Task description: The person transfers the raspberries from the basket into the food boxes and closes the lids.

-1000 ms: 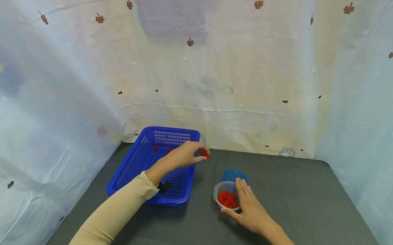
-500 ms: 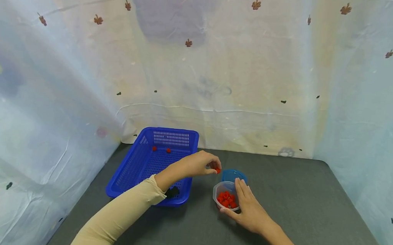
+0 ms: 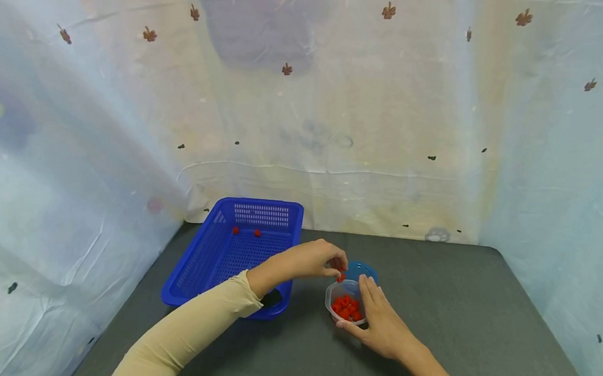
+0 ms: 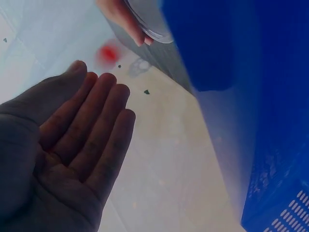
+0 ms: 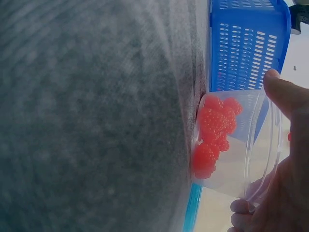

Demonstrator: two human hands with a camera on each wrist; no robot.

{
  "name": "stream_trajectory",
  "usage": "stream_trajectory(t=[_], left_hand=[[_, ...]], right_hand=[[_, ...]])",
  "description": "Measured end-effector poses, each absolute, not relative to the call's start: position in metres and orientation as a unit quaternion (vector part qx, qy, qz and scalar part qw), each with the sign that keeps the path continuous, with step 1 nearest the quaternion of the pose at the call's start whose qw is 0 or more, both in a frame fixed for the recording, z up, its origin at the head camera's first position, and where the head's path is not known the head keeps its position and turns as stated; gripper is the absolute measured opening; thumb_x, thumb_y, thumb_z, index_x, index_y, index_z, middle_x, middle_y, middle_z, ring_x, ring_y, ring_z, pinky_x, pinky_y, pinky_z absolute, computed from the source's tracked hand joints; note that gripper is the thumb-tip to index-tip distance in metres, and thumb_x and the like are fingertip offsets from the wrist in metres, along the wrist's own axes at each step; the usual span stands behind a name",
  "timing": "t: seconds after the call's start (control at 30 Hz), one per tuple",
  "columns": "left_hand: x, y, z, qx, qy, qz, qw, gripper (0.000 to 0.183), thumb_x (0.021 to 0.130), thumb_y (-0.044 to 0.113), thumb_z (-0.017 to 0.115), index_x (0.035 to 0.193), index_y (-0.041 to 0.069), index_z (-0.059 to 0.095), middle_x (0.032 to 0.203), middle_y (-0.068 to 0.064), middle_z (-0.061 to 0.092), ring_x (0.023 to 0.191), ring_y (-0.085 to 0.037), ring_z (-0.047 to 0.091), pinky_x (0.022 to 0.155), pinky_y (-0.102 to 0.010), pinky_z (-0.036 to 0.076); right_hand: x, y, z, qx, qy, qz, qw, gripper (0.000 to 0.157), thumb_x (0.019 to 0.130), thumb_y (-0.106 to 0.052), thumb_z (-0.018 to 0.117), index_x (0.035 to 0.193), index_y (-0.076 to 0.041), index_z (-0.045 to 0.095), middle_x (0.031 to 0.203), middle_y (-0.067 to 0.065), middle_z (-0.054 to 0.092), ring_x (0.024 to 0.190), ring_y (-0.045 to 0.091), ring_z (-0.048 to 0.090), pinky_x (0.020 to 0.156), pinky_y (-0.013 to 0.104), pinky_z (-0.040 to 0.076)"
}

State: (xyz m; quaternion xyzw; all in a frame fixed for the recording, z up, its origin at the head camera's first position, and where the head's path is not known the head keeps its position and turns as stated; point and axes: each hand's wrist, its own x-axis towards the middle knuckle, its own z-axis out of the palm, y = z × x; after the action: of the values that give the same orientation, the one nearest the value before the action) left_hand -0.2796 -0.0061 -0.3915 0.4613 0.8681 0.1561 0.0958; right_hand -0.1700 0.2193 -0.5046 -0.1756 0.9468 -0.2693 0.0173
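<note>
My left hand (image 3: 319,260) is over the back left rim of a clear plastic tub (image 3: 331,296). Its fingers are loosely extended in the left wrist view, and a blurred red raspberry (image 4: 108,54) is just beyond the fingertips, apart from them. In the head view this raspberry (image 3: 341,278) shows right below the fingers. My right hand (image 3: 383,324) holds the tub around its side, thumb at the front and fingers at the far side. Several red raspberries (image 5: 215,128) lie in the bottom of the tub, which stands upright on the grey table (image 3: 431,292).
A blue perforated basket (image 3: 180,273) stands at the left with two raspberries (image 3: 258,233) near its far end. Behind the tub lies a blue lid (image 3: 361,269). A printed sheet (image 3: 391,130) hangs behind the table and along its sides.
My left hand has moved right and toward me, from the basket's right rim to the tub, and the raspberry has left its fingers. The right hand has stayed on the tub.
</note>
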Motion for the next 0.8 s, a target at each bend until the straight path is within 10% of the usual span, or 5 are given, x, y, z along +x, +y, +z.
stream_trajectory(t=[0.8], left_hand=[[-0.314, -0.057, -0.382, 0.375, 0.894, 0.243, 0.037, 0.019, 0.107, 0.023, 0.071, 0.124, 0.017, 0.076, 0.116, 0.002, 0.077, 0.111, -0.016, 0.072, 0.101, -0.040, 0.058]], right_hand=[[-0.170, 0.216, -0.503, -0.177, 0.949, -0.261, 0.005, 0.118, 0.096, -0.076, 0.062, 0.169, 0.004, 0.016, 0.176, 0.024, 0.016, 0.164, 0.043, 0.013, 0.129, 0.062, 0.018]])
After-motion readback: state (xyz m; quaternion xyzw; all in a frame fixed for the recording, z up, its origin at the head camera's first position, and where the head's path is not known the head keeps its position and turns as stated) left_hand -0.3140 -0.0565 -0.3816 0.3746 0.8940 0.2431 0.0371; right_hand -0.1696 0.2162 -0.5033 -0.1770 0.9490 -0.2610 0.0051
